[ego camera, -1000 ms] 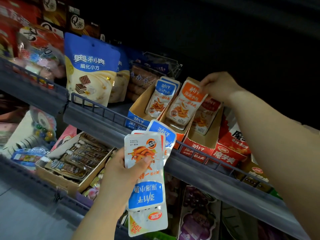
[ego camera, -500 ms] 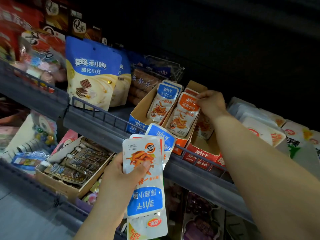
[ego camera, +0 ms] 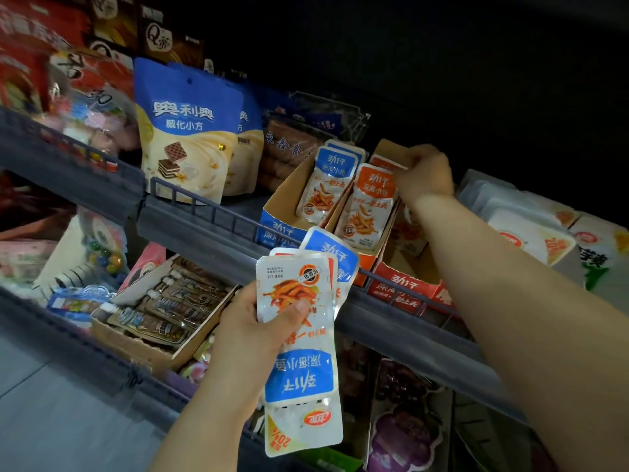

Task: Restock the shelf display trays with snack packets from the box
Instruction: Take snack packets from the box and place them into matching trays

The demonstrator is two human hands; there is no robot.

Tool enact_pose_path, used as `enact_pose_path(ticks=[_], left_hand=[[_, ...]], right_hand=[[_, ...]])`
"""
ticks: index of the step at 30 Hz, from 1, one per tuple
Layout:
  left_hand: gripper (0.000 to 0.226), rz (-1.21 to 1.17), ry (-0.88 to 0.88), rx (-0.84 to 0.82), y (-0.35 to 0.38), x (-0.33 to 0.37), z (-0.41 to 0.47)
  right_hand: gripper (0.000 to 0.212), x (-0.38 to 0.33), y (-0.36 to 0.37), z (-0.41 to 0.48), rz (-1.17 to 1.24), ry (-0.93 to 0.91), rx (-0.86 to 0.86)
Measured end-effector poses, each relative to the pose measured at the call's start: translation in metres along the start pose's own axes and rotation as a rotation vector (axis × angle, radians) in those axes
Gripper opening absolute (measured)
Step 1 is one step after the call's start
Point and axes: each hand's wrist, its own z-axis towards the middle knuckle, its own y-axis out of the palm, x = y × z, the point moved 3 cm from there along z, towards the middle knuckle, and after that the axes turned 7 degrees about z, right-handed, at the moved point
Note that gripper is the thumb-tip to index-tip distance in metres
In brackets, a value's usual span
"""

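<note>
My left hand [ego camera: 252, 332] grips a fanned stack of white snack packets [ego camera: 299, 338] with blue and orange labels, held upside down in front of the shelf rail. On the shelf stand a blue display tray [ego camera: 284, 212] holding blue-topped packets [ego camera: 326, 185] and an orange display tray [ego camera: 401, 284] holding orange-topped packets [ego camera: 369, 206]. My right hand [ego camera: 425, 173] reaches over the back of the orange tray, its fingers curled on the tray's rear cardboard wall behind the packets. Whether it pinches a packet is hidden.
A grey wire shelf rail [ego camera: 211, 212] runs along the front edge. Large blue wafer bags [ego camera: 187, 131] stand left of the trays, white packets [ego camera: 524, 229] lie to the right. Below sits a cardboard tray of brown tubes [ego camera: 170, 304].
My right hand has dropped from above the orange-topped packets to the back of the orange tray, and the raised orange packet now sits in the tray. The left hand holds steady.
</note>
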Motion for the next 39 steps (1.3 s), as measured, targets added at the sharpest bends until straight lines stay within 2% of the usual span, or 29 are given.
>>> enact_pose_path(ticks=[3, 6, 7, 10, 13, 16, 21, 28, 31, 34, 39], left_hand=[[0.013, -0.003, 0.008, 0.002, 0.002, 0.001, -0.003], [0.012, -0.041, 0.015, 0.001, 0.006, 0.003, -0.009], [0.011, -0.061, 0.02, -0.001, 0.008, 0.003, -0.011], [0.013, -0.126, 0.044, 0.003, 0.016, 0.006, -0.017], [0.014, -0.158, 0.078, 0.064, 0.023, 0.006, -0.023], [0.011, -0.228, 0.085, 0.126, 0.028, 0.005, -0.027], [0.013, -0.255, 0.092, 0.154, 0.037, 0.005, -0.031], [0.022, -0.311, 0.122, 0.022, 0.039, 0.009, -0.032], [0.026, -0.33, 0.147, -0.008, 0.034, 0.011, -0.029], [0.023, -0.298, 0.136, 0.035, 0.03, 0.008, -0.025], [0.019, -0.304, 0.116, 0.112, 0.015, 0.007, -0.021]], right_hand=[[0.034, -0.018, -0.012, -0.035, 0.183, -0.125, -0.087], [0.014, -0.027, -0.029, -0.096, 0.293, -0.261, -0.237], [0.015, -0.023, -0.034, -0.117, 0.31, -0.269, -0.293], [0.023, 0.002, -0.036, -0.168, 0.322, -0.116, -0.441], [0.03, 0.028, -0.034, -0.2, 0.281, 0.057, -0.505], [0.032, 0.038, -0.031, -0.216, 0.396, 0.224, -0.587], [0.027, 0.043, -0.034, -0.212, 0.562, 0.331, -0.495], [0.019, 0.05, -0.033, -0.204, 0.669, 0.478, -0.385], [0.018, 0.049, -0.03, -0.195, 0.61, 0.438, -0.269], [0.018, 0.043, -0.025, -0.187, 0.611, 0.379, -0.157], [0.02, 0.024, -0.023, -0.176, 0.69, 0.289, -0.088]])
